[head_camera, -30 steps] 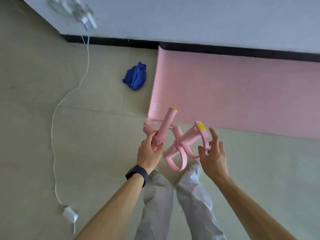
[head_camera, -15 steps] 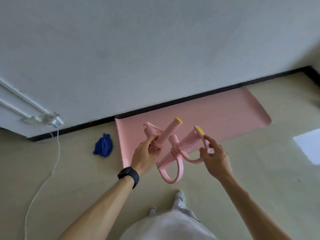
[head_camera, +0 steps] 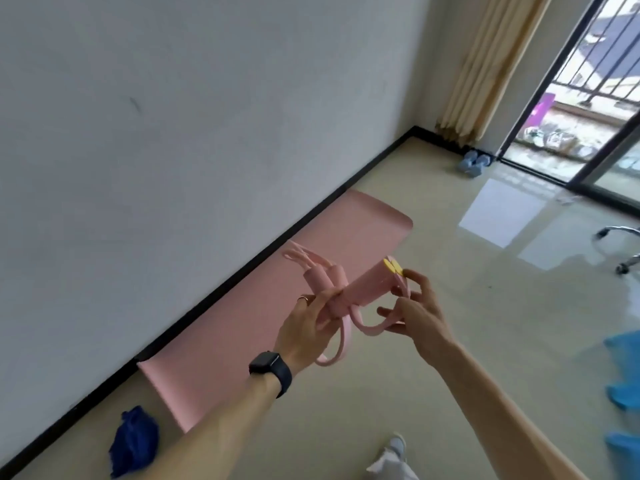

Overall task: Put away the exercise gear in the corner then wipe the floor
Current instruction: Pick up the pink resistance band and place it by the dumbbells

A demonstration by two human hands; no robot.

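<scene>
I hold a pink pull-rope exerciser (head_camera: 360,289) with foam handles and yellow end caps at chest height, above the floor. My left hand (head_camera: 308,327) grips the foam bars near their middle. My right hand (head_camera: 412,313) pinches one of its pink loop straps. Below it a pink exercise mat (head_camera: 249,327) lies flat along the wall's black skirting. A crumpled blue cloth (head_camera: 133,441) rests on the floor at the mat's near end. Pale blue dumbbells (head_camera: 472,162) sit in the far corner by the curtain.
A beige curtain (head_camera: 485,64) hangs in the corner beside a sliding glass door (head_camera: 595,98) onto a balcony. An office chair base (head_camera: 623,247) stands at the right edge. Blue objects (head_camera: 623,375) lie at the right. Glossy tiled floor (head_camera: 485,271) stretches toward the corner.
My view has swung up and to the right, from the floor to the far corner. Both hands kept the exerciser, and its two handles are now brought together side by side.
</scene>
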